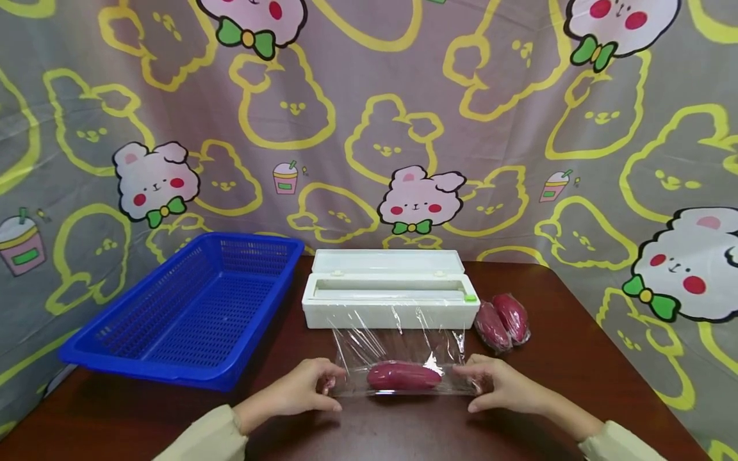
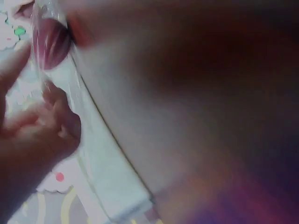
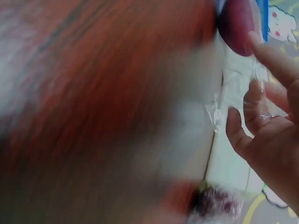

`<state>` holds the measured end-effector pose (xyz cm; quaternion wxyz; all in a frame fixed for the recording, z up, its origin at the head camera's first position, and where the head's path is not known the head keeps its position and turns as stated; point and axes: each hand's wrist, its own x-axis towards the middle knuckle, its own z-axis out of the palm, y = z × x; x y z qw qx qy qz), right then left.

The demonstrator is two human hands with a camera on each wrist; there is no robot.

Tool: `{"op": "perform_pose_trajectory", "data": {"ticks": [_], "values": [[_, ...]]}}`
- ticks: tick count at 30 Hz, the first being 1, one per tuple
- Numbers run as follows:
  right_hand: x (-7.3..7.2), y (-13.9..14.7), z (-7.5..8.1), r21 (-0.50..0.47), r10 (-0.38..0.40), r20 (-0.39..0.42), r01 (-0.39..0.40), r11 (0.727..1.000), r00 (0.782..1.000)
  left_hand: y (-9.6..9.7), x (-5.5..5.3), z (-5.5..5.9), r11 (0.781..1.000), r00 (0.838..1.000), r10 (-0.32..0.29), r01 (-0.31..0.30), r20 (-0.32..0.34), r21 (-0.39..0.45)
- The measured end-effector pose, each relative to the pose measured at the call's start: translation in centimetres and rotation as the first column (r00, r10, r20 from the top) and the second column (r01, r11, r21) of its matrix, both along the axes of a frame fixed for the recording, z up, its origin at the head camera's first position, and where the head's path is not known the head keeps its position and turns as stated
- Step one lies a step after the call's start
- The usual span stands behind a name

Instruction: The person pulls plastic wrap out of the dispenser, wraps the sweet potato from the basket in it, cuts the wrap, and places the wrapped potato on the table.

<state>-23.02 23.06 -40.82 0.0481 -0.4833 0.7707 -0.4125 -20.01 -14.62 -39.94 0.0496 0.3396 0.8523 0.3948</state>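
A purple-red sweet potato (image 1: 403, 376) lies in clear cling film (image 1: 398, 339) drawn toward me from a white film dispenser (image 1: 389, 315). The film passes over and around it. My left hand (image 1: 305, 386) holds the film's left side with curled fingers, its thumb set apart. On the other side, my right hand (image 1: 498, 386) holds the film's right edge with bent fingers. The right wrist view shows the film at those fingers and an index fingertip by the sweet potato (image 3: 237, 27). In the left wrist view the sweet potato (image 2: 50, 44) appears behind glossy film.
The dispenser's lid (image 1: 387, 261) is raised, and a green slider (image 1: 471, 298) sits at its right end. Two film-wrapped sweet potatoes (image 1: 503, 322) lie right of it. A blue plastic basket (image 1: 230, 320) stands at left on the brown table (image 1: 559, 333). A patterned curtain (image 1: 357, 77) hangs behind.
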Motion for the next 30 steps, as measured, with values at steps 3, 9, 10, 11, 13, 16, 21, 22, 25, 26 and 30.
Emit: {"op": "perform_pose_trajectory", "data": {"ticks": [3, 9, 10, 11, 13, 16, 21, 22, 25, 26, 30], "values": [[-0.1, -0.8, -0.1, 0.082, -0.021, -0.095, 0.029, 0.996, 0.995, 0.8, -0.4, 0.2, 0.993, 0.996, 0.052, -0.059, -0.065, -0.104], [-0.6, -1.7, -0.2, 0.155, -0.07, -0.372, 0.136, 0.979, 0.926, 1.7, -0.8, 0.5, 0.955, 0.966, 0.159, -0.203, -0.205, -0.216], [-0.6, -1.8, -0.2, 0.141, -0.079, -0.396, 0.146, 0.979, 0.915, 1.7, -0.9, 0.4, 0.949, 0.962, 0.176, -0.222, -0.209, -0.222], [-0.7, -1.9, -0.3, 0.126, -0.087, -0.409, 0.15, 0.981, 0.908, 1.7, -0.9, 0.4, 0.945, 0.96, 0.192, -0.237, -0.201, -0.226], [-0.9, -2.0, -0.3, 0.091, -0.106, -0.405, 0.155, 0.984, 0.908, 1.6, -1.1, 0.4, 0.948, 0.965, 0.2, -0.235, -0.172, -0.214], [-1.1, -2.0, -0.3, 0.053, -0.148, -0.388, 0.182, 0.982, 0.91, 1.4, -1.7, 0.5, 0.964, 0.975, 0.185, -0.205, -0.121, -0.171], [-1.5, -2.0, 0.1, -0.002, -0.228, -0.383, 0.246, 0.969, 0.895, 1.5, -2.1, 1.3, 0.949, 0.964, 0.244, -0.259, -0.106, -0.178], [-1.7, -2.1, 0.1, -0.025, -0.231, -0.397, 0.242, 0.97, 0.888, 1.5, -2.1, 1.5, 0.948, 0.963, 0.247, -0.264, -0.111, -0.178], [-1.9, -2.4, 0.4, -0.074, -0.24, -0.458, 0.232, 0.97, 0.856, 1.5, -2.1, 1.7, 0.955, 0.962, 0.238, -0.257, -0.136, -0.148], [-1.8, -2.5, 0.6, -0.081, -0.247, -0.472, 0.238, 0.968, 0.846, 1.5, -2.1, 1.7, 0.959, 0.963, 0.226, -0.247, -0.149, -0.139], [-1.5, -2.7, 1.4, -0.025, -0.303, -0.487, 0.334, 0.942, 0.819, 1.5, -2.0, 1.6, 0.953, 0.953, 0.239, -0.267, -0.186, -0.142]]}}
